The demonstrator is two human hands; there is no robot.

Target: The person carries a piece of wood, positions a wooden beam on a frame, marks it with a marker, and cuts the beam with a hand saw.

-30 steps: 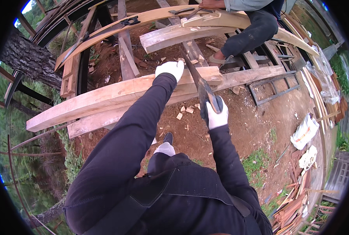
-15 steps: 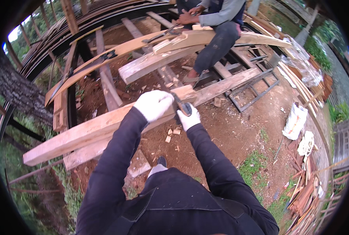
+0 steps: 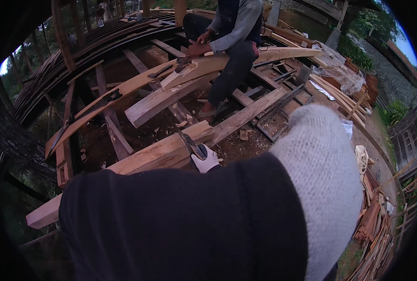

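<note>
My left arm (image 3: 171, 220) in a dark sleeve sweeps across the lower view, very close. At its end my left hand (image 3: 323, 164), in a white knitted glove, is raised at the right; its fingers cannot be made out. Beyond the sleeve my right hand (image 3: 205, 160), gloved in white, grips a dark flat-bladed hand tool (image 3: 188, 142) with a rounded black end; its exact kind is unclear. The tool lies across the end part of a squared timber beam (image 3: 171, 144). My left sleeve covers much of the beam's near side and my right forearm.
Across from me a seated person (image 3: 232, 35) works with both hands at a carved curved timber (image 3: 189, 71). A dark metal clamp-like tool (image 3: 111, 95) lies on the long curved board. Black metal frames (image 3: 269, 131), timber pieces and a scrap-wood pile (image 3: 374, 225) lie at right.
My left hand has left the tool and swung up and right, close to the view. My right hand still holds the tool at the beam. The view has shifted and darkened.
</note>
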